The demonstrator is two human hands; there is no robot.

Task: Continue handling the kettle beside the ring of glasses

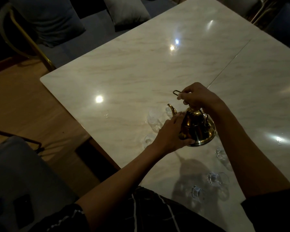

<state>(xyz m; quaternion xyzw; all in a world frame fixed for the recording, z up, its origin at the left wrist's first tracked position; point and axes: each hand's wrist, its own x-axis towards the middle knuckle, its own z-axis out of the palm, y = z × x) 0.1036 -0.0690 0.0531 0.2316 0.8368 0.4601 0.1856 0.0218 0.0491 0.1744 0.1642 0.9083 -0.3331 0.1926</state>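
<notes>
A shiny gold teapot (pixel 198 129) with a curved spout is held tilted above the pale marble table (pixel 141 67). My left hand (pixel 170 133) grips its body from the left side, thumb under the base. My right hand (pixel 197 97) is just above the lid and pinches a thin metal wire handle (pixel 176 92) that sticks out to the left of the fingers. Clear glasses (pixel 153 121) stand on the table just beyond and left of the teapot.
More clear glasses (pixel 216 178) stand near the table's front edge, under my right forearm. A grey cushioned chair (pixel 15 173) is at the lower left, with a dark phone on it. Gold-framed seats with grey cushions (pixel 127 12) line the far side.
</notes>
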